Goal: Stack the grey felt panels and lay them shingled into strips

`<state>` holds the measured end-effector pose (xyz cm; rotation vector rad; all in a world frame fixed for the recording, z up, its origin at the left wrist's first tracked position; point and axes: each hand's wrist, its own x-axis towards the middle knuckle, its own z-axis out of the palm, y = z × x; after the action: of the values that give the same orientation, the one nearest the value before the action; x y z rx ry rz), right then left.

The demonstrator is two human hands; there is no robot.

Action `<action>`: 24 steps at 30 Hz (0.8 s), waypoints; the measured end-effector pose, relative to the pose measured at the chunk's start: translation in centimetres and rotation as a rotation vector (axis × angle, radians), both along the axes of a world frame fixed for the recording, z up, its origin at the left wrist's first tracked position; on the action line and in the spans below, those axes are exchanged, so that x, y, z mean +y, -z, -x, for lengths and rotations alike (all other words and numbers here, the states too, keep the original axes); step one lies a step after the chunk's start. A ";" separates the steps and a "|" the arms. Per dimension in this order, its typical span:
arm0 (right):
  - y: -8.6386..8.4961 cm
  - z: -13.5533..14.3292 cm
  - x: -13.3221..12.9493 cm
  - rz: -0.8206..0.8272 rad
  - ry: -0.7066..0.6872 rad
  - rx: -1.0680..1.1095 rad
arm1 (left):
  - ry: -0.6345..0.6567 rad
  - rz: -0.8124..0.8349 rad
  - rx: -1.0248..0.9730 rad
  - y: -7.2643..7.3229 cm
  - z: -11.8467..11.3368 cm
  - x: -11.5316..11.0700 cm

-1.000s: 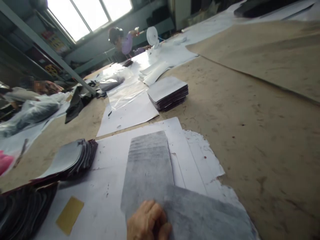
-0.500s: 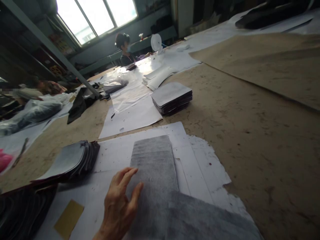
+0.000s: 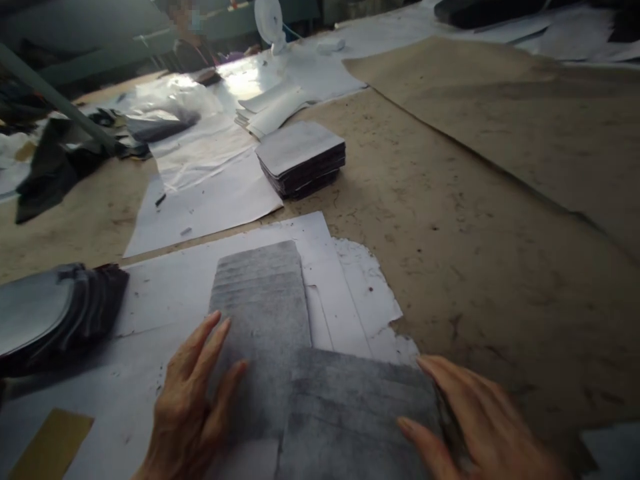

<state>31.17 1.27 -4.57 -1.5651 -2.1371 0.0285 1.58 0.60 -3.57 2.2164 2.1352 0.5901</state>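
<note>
A grey, felt-like panel [image 3: 260, 307] lies on white paper in front of me. My left hand [image 3: 193, 393] rests at its left edge, fingers spread, the thumb over its surface. A second grey panel [image 3: 350, 413] overlaps the first one's lower right part. My right hand [image 3: 475, 420] grips this second panel by its right edge, with the thumb on top and the fingers along the far corner. What lies under the right fingers is hidden.
A stack of dark-edged pieces [image 3: 303, 160] stands beyond the panels. Another curved stack [image 3: 45, 313] sits at left, near a yellowish card [image 3: 53, 443]. Brown sheeting [image 3: 475, 100] covers the far right. A person [image 3: 190, 47] sits across the table behind a small white fan [image 3: 269, 23].
My right hand has come into view, holding the second panel. My left hand stays by the first panel's left edge. The view has tilted down and shifted right.
</note>
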 end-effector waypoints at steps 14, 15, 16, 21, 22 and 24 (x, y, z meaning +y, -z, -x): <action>-0.6 1.0 0.9 0.218 0.038 0.082 | 0.155 0.289 -0.089 -0.8 -5.9 1.2; -0.5 1.1 0.8 0.210 0.049 0.086 | 0.137 0.315 -0.099 -0.9 -6.0 1.2; -0.4 1.1 0.7 0.203 0.061 0.083 | 0.124 0.338 -0.102 -1.1 -6.1 1.3; -0.3 0.6 0.2 0.206 0.134 -0.003 | 0.065 0.431 -0.096 -1.8 -6.7 1.4; -0.4 0.4 0.0 0.204 0.136 -0.008 | 0.056 0.441 -0.102 -1.9 -6.8 1.4; -0.8 0.0 -0.5 0.214 0.109 0.007 | 0.051 0.460 -0.111 -2.1 -6.7 1.3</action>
<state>31.15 0.79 -3.77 -1.7971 -2.0966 0.2336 8.32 1.92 -1.42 1.9302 1.9129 0.1858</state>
